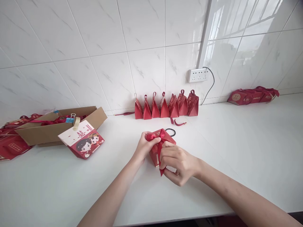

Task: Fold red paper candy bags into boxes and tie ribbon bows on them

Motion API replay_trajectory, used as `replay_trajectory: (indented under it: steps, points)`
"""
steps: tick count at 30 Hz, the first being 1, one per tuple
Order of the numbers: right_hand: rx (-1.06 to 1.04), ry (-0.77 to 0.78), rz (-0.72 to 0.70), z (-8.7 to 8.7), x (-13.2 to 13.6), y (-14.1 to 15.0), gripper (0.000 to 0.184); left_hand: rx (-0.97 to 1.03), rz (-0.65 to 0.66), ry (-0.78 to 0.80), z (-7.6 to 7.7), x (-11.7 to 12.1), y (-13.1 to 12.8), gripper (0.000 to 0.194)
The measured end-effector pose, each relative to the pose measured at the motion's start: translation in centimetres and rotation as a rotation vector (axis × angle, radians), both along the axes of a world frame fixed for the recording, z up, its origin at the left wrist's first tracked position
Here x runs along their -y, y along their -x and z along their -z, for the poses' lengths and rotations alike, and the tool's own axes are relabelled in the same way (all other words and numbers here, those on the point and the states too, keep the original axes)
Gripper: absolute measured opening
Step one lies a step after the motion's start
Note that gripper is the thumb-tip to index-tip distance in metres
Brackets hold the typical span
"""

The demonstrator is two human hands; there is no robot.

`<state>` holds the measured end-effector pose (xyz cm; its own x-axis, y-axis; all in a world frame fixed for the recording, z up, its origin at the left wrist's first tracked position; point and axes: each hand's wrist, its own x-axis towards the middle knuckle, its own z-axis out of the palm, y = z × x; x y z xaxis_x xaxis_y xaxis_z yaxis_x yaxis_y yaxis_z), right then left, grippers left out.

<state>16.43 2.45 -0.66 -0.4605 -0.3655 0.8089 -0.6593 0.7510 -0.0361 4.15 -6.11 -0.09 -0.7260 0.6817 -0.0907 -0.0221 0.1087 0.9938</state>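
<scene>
A small red gift box (153,159) stands on the white table in front of me, with a shiny red ribbon (162,135) tied in a bow on its top. My left hand (144,147) grips the box from the left, its thumb pressing the bow's left loop near the knot. On the box's right, my right hand (177,161) is closed on the ribbon, with its fingers curled and a pointed tail hanging below them. Parts of the box's front and right side are hidden behind that hand. A black elastic loop (170,132) lies just behind the box.
Several red triangular boxes (164,110) with loops line the wall. Ribbon scraps (179,123) lie before them. A cardboard box (44,132) of red items stands left, beside a printed gift box (86,143). More red packages (252,96) lie far right, beyond a power socket (198,75).
</scene>
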Motion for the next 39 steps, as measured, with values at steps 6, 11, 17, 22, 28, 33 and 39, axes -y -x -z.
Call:
replay_trajectory:
  steps: [6,11,17,22,28,33,39]
  points:
    - [0.035,0.244,-0.074,-0.8,-0.3,-0.4,0.007,0.016,0.040,-0.039,0.0,0.1,0.2,0.040]
    - [0.298,0.777,0.456,-0.8,-3.6,0.9,0.020,-0.029,0.128,-0.058,0.3,0.2,0.4,0.042]
    - [0.736,0.991,0.322,-1.2,-5.5,1.4,0.036,-0.136,0.207,-0.067,0.5,0.5,0.3,0.054]
    - [0.799,0.968,0.367,-1.8,-5.3,1.0,0.034,-0.317,0.246,-0.049,0.2,0.9,0.5,0.039]
    - [0.746,0.999,0.424,-1.3,-5.1,1.3,0.038,-0.439,0.170,-0.021,0.0,0.9,0.7,0.024]
    - [0.762,1.137,0.387,-1.0,-5.1,1.5,0.043,-0.381,0.091,-0.049,0.1,0.8,0.8,0.024]
    - [0.843,1.258,0.338,-0.9,-5.1,1.4,0.040,-0.452,0.056,-0.006,-0.3,1.1,0.5,0.024]
